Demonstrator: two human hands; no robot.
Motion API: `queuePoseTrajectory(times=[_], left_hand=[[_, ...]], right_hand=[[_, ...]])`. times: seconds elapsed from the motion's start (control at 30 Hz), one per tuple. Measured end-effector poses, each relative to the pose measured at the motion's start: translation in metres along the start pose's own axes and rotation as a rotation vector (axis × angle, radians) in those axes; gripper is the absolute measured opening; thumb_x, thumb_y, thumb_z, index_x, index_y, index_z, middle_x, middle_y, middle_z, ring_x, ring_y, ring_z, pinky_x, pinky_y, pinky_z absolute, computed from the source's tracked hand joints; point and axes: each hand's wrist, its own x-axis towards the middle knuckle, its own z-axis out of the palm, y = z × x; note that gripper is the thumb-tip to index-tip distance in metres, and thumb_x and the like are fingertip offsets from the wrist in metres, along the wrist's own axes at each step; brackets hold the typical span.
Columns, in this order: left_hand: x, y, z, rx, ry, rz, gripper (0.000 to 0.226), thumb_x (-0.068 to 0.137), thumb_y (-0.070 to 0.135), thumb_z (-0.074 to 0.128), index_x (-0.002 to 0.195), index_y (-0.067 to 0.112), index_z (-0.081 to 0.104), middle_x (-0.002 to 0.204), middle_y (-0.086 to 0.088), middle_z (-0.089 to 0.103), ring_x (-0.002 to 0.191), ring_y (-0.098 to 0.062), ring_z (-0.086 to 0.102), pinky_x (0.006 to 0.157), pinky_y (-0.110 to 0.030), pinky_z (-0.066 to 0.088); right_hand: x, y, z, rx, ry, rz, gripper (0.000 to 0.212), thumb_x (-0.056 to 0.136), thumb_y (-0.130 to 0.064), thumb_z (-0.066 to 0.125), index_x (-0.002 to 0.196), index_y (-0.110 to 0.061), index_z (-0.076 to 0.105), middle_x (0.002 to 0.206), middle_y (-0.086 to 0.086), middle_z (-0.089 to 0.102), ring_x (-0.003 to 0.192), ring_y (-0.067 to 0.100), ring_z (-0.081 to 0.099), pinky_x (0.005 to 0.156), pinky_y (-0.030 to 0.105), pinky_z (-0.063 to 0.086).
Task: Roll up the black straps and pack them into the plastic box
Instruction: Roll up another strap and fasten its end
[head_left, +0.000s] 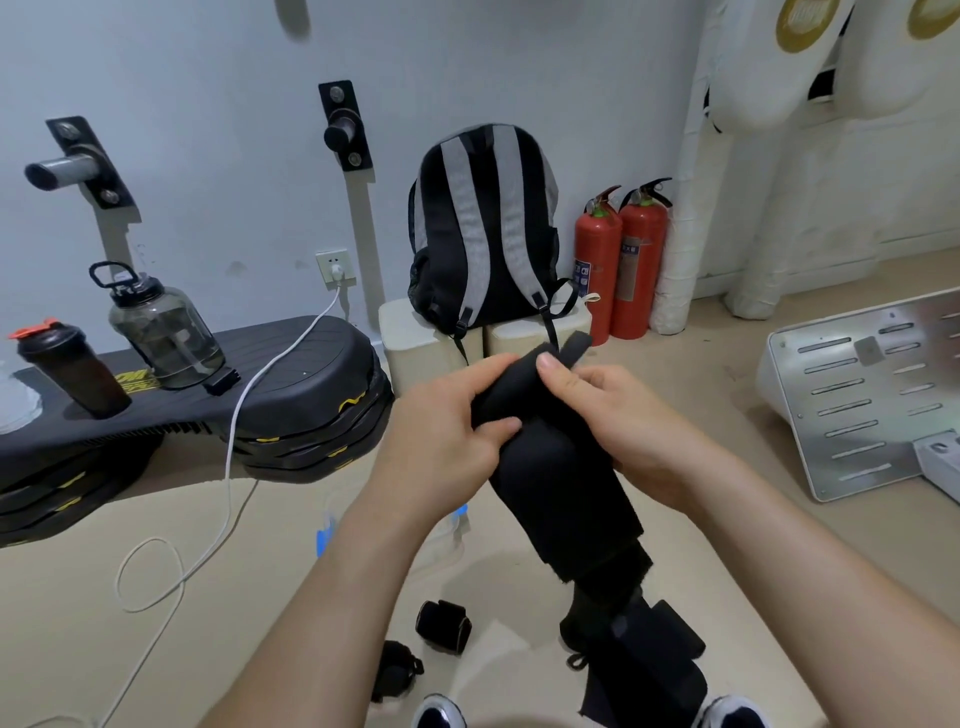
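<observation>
A wide black strap (558, 467) hangs in front of me, its lower end trailing down to the floor between my shoes. My left hand (441, 431) grips its upper part from the left, fingers curled round the fabric. My right hand (618, 415) pinches the top edge with thumb on the front, and a short end of the strap sticks up past it. Two rolled black straps lie on the floor: one (443, 625) below my left forearm, another (397, 670) nearer my shoes. Behind my left forearm a clear plastic box (452, 525) with blue clips shows only in part.
A black and grey backpack (483, 228) stands on pale blocks by the wall, two red fire extinguishers (621, 260) to its right. Stacked black step platforms (218, 410) at left carry a shaker and a water jug. A white charging cable (228, 467) loops over the floor. A metal panel (857, 395) leans at right.
</observation>
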Motion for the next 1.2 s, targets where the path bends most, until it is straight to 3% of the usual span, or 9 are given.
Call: queuePoseTrajectory(times=[0.13, 0.23, 0.33, 0.47, 0.73, 0.87, 1.03, 1.1, 1.2], left_hand=[[0.002, 0.002, 0.006, 0.073, 0.06, 0.173, 0.059, 0.078, 0.004, 0.067, 0.128, 0.035, 0.061, 0.114, 0.009, 0.069, 0.11, -0.011, 0.062, 0.095, -0.037, 0.05], [0.003, 0.0, -0.001, -0.051, -0.117, 0.037, 0.053, 0.086, 0.013, 0.073, 0.129, 0.041, 0.061, 0.116, 0.018, 0.068, 0.11, 0.002, 0.059, 0.098, -0.026, 0.048], [0.003, 0.001, -0.009, -0.048, -0.323, -0.093, 0.039, 0.089, 0.038, 0.072, 0.126, 0.042, 0.061, 0.106, 0.02, 0.071, 0.099, 0.003, 0.065, 0.092, -0.033, 0.054], [0.006, -0.001, -0.013, -0.05, -0.39, -0.127, 0.037, 0.086, 0.033, 0.076, 0.121, 0.033, 0.066, 0.102, 0.013, 0.073, 0.096, -0.004, 0.067, 0.091, -0.038, 0.055], [0.004, 0.001, -0.008, 0.065, -0.045, -0.041, 0.043, 0.07, 0.025, 0.085, 0.108, 0.034, 0.067, 0.096, 0.011, 0.066, 0.094, -0.013, 0.06, 0.085, -0.041, 0.051], [0.004, 0.002, -0.007, 0.109, -0.011, 0.019, 0.052, 0.067, 0.03, 0.087, 0.114, 0.034, 0.064, 0.104, 0.014, 0.062, 0.1, -0.009, 0.055, 0.089, -0.032, 0.048], [0.003, -0.004, -0.012, -0.36, -0.071, -0.182, 0.056, 0.074, 0.011, 0.085, 0.119, 0.035, 0.062, 0.107, 0.009, 0.069, 0.098, -0.002, 0.066, 0.082, -0.016, 0.053], [0.005, -0.009, -0.013, -0.571, 0.033, -0.285, 0.051, 0.078, 0.0, 0.08, 0.118, 0.026, 0.064, 0.1, 0.0, 0.075, 0.093, -0.01, 0.07, 0.088, -0.026, 0.057], [0.006, -0.011, -0.01, -0.681, 0.016, -0.317, 0.027, 0.089, 0.004, 0.069, 0.111, 0.019, 0.069, 0.094, 0.007, 0.077, 0.094, -0.01, 0.072, 0.097, -0.039, 0.055]], right_hand=[[-0.003, -0.004, -0.001, 0.09, 0.002, -0.037, 0.038, 0.097, -0.044, 0.055, 0.09, -0.011, 0.073, 0.076, 0.0, 0.073, 0.07, 0.008, 0.07, 0.055, 0.018, 0.05], [-0.005, -0.002, -0.007, 0.103, -0.002, -0.051, 0.026, 0.096, -0.033, 0.062, 0.102, -0.011, 0.072, 0.089, 0.002, 0.076, 0.083, 0.012, 0.073, 0.064, 0.02, 0.054], [-0.008, -0.002, -0.011, 0.034, -0.044, -0.054, 0.011, 0.093, -0.021, 0.067, 0.103, -0.016, 0.069, 0.088, -0.001, 0.077, 0.087, 0.013, 0.074, 0.072, 0.021, 0.055], [-0.011, -0.002, -0.011, -0.114, -0.085, -0.097, 0.018, 0.09, -0.013, 0.072, 0.106, -0.016, 0.063, 0.086, 0.003, 0.074, 0.085, 0.015, 0.073, 0.08, 0.028, 0.059], [-0.002, 0.009, 0.003, 0.191, -0.051, -0.092, 0.032, 0.085, -0.02, 0.072, 0.114, -0.008, 0.068, 0.106, 0.014, 0.075, 0.101, 0.028, 0.072, 0.091, 0.041, 0.056], [-0.004, 0.007, 0.002, 0.222, -0.078, -0.13, 0.032, 0.088, -0.013, 0.067, 0.119, -0.005, 0.065, 0.11, 0.016, 0.072, 0.105, 0.028, 0.07, 0.089, 0.037, 0.055], [-0.004, 0.003, -0.006, 0.366, 0.038, -0.081, 0.029, 0.087, -0.003, 0.065, 0.115, -0.01, 0.067, 0.112, 0.009, 0.074, 0.107, 0.022, 0.07, 0.088, 0.039, 0.055], [-0.002, 0.0, -0.01, 0.485, 0.072, -0.052, 0.028, 0.081, -0.011, 0.067, 0.109, -0.014, 0.069, 0.1, 0.002, 0.077, 0.093, 0.015, 0.072, 0.083, 0.034, 0.055], [-0.003, -0.002, -0.012, 0.594, 0.059, -0.023, 0.013, 0.086, -0.013, 0.06, 0.09, -0.01, 0.071, 0.067, -0.003, 0.072, 0.068, 0.007, 0.07, 0.084, 0.032, 0.054]])
